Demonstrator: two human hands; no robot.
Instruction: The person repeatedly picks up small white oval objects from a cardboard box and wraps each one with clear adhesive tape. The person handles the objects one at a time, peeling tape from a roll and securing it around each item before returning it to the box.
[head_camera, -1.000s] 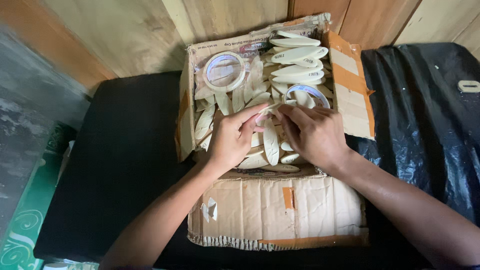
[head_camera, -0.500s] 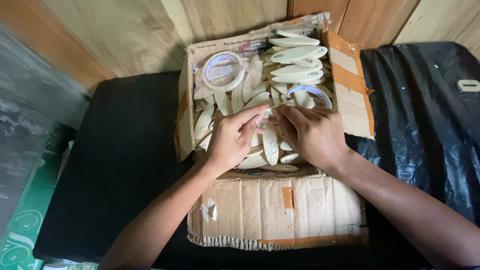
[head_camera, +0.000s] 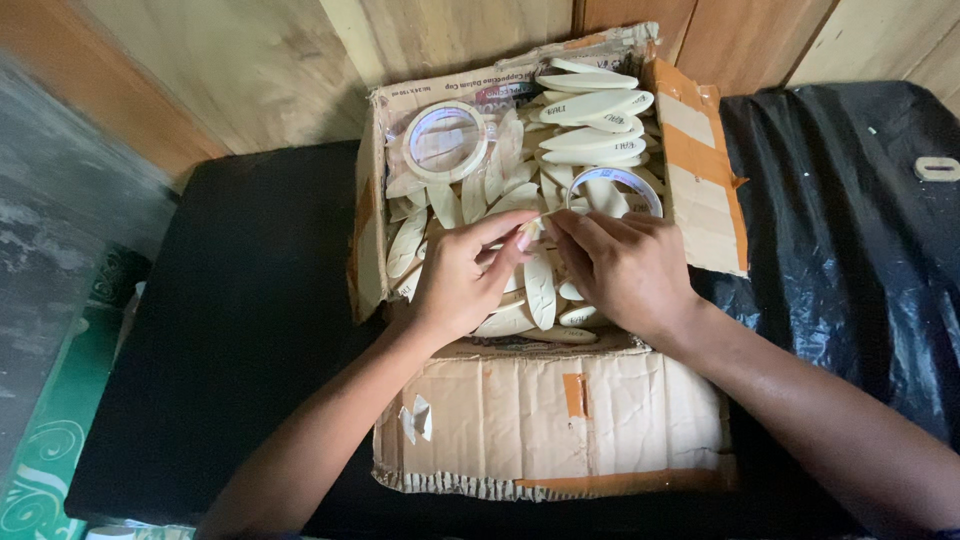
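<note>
Both hands meet over the middle of an open cardboard box (head_camera: 385, 200) full of pale, leaf-shaped wooden pieces. The left hand (head_camera: 462, 280) and the right hand (head_camera: 618, 268) are together, fingertips pinched on 1 small pale piece (head_camera: 530, 226) held just above the heap; whether it is a single piece or 2 pressed flat cannot be told. As a judgement, fine work like this goes best with the wrists low over the box, so that a slip drops the piece back onto the heap (head_camera: 540, 290) and not over the wall. 2 tape rolls lie in the box: 1 at the far left corner (head_camera: 444, 141), 1 just beyond the right hand's knuckles (head_camera: 612, 180), near enough to be nudged if that hand pushes forward. A stack of longer pieces (head_camera: 590, 110) fills the far right corner. The box walls stand close on the left and far sides, and the right flap (head_camera: 700, 170) leans outward, so sideways room is tight; the freest way is straight up or back toward the body over the folded near flap (head_camera: 550, 420). The box sits on a black surface (head_camera: 230, 330), with black plastic sheet (head_camera: 850, 250) at the right and a drop to the floor at the left.
</note>
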